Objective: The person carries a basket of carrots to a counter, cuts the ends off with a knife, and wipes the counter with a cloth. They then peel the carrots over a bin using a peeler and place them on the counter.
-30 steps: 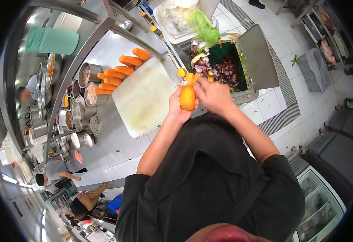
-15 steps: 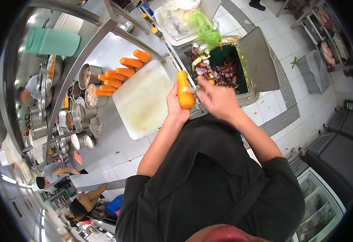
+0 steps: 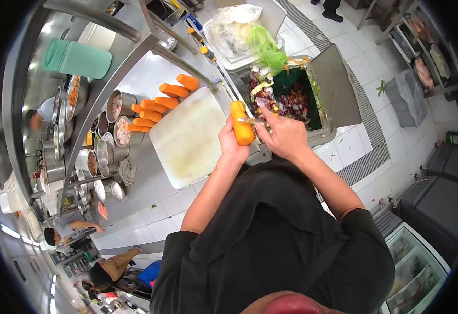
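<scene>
My left hand (image 3: 232,145) is closed around a thick orange carrot (image 3: 243,132), held upright in front of my body. A peeler (image 3: 251,121) with a metal blade lies across the carrot's side, and my right hand (image 3: 287,137) grips it, index finger stretched forward. Left of my hands lies a white cutting board (image 3: 187,138) with a stained surface. Several carrots (image 3: 161,101) rest in a row along the board's far left edge. Just beyond my right hand stands an open bin (image 3: 320,94) holding red onion scraps and peelings.
A white tub (image 3: 229,65) with plastic bags and a green bag (image 3: 265,47) stands behind the bin. Metal pots (image 3: 125,131) and a mint-green container (image 3: 85,58) are at left, near a steel shelf post (image 3: 145,47). Other people work at lower left.
The peeler's blade and my right hand, blurred before, now show clearly against the carrot. My view has shifted slightly, so the board and carrots sit a little lower and further right.
</scene>
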